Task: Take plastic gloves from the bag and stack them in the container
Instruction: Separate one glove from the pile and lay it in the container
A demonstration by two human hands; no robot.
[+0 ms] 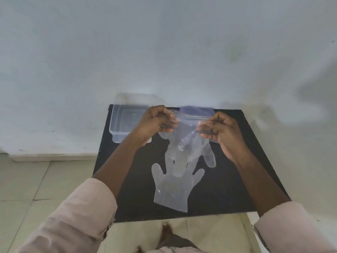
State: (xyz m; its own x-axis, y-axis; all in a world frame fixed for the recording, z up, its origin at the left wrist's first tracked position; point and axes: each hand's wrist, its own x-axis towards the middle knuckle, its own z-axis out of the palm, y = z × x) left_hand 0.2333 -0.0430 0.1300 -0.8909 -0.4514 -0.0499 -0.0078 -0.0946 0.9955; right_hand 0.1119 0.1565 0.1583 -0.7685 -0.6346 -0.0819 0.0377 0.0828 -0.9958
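Your table [228,189] is a black, matte square standing against a pale wall. At ten o'clock on it sits a clear plastic container [121,125], touching the far edge. Near the centre toward six o'clock, one transparent glove [173,189] lies flat, its cuff pointing at you.

A black tabletop [228,189] stands against a pale bluish wall [164,52]. Beige floor tiles [27,179] lie to its left and near side, with a pale skirting strip [54,157] along the wall's foot.
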